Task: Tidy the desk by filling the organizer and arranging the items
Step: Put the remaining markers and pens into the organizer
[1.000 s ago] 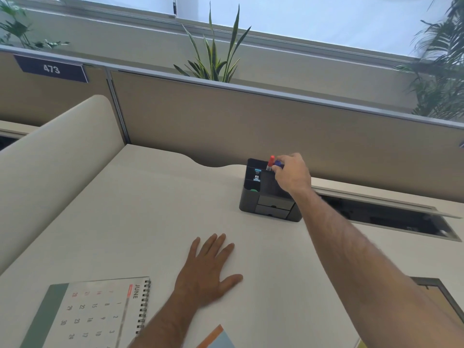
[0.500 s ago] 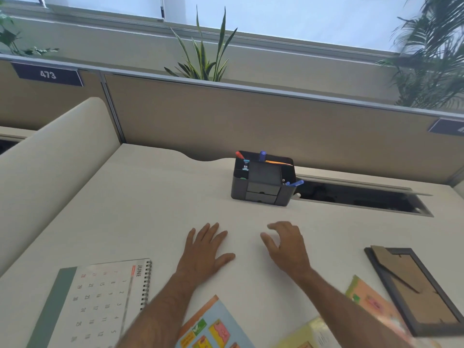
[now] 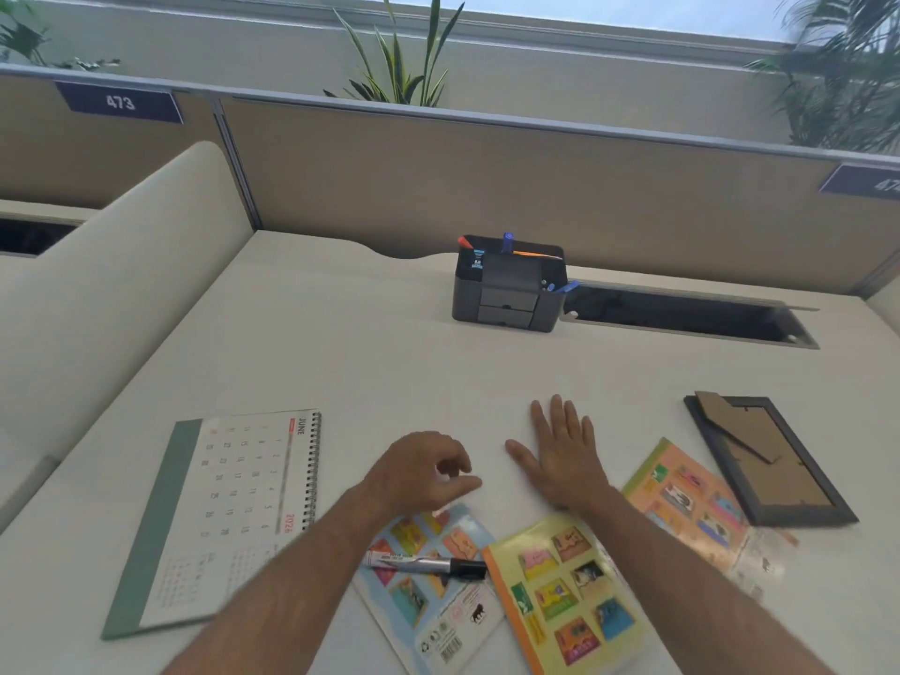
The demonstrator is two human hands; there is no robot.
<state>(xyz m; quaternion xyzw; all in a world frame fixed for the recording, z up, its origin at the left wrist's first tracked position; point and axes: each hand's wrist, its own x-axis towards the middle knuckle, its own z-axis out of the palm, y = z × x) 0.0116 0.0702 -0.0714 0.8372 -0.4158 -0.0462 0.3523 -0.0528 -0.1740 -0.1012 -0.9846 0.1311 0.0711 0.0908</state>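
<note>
Organizer (image 3: 506, 294) holds pens (image 3: 507, 242); left hand (image 3: 419, 472) fingers loosely curled, empty; right hand (image 3: 560, 455) fingers spread flat.

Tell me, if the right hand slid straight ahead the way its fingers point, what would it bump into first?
Probably the black desk organizer. The right hand lies flat, fingers pointing away, with only bare desk between.

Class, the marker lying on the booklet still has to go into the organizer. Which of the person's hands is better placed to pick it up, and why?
Probably the left. The left hand hangs with loosely curled fingers just above the marker on the blue booklet. The right hand lies flat on the desk, farther to the side.
</note>
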